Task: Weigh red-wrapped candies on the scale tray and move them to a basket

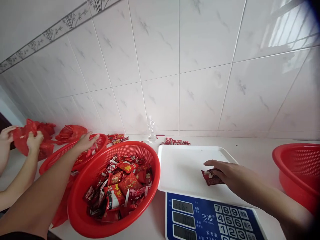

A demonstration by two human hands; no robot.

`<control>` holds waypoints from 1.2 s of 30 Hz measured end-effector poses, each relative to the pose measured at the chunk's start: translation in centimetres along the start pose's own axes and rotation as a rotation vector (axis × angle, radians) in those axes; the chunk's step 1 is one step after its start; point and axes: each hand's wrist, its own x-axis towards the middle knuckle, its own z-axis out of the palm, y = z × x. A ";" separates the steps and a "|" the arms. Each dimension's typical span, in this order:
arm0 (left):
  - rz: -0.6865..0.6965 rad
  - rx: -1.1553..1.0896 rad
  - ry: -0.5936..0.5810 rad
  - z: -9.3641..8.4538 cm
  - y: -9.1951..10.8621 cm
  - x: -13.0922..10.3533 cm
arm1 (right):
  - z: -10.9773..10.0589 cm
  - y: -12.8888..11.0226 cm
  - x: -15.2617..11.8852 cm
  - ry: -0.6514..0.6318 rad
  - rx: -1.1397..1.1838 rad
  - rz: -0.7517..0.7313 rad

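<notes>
My right hand is over the white tray of a digital scale, its fingers closed on a small red packet. My left hand reaches over the rear red basket, which holds red packets; its fingers are partly spread around a packet at the rim, and the grip is hard to make out. Nearer to me stands a large red basket with many red snack packets. The scale's blue panel faces me.
At the far left another person's hands hold a red plastic bag. A second red bag, a clear bottle and loose packets lie or stand near the tiled wall. Another red basket is at the right.
</notes>
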 end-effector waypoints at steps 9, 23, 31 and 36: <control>0.511 -0.036 -0.613 5.1 10.1 -7.6 | 0.2 -2.0 0.6 0.044 0.229 0.001; 0.512 0.221 -0.890 9.1 15.1 -10.1 | 0.7 -4.0 0.0 -0.118 0.126 -0.194; 0.565 0.114 -0.812 10.2 15.6 -10.2 | 0.0 -4.3 -0.5 -0.074 0.105 -0.219; 0.600 0.058 -0.733 10.4 15.2 -10.5 | -0.3 -4.9 -0.8 -0.117 0.136 -0.207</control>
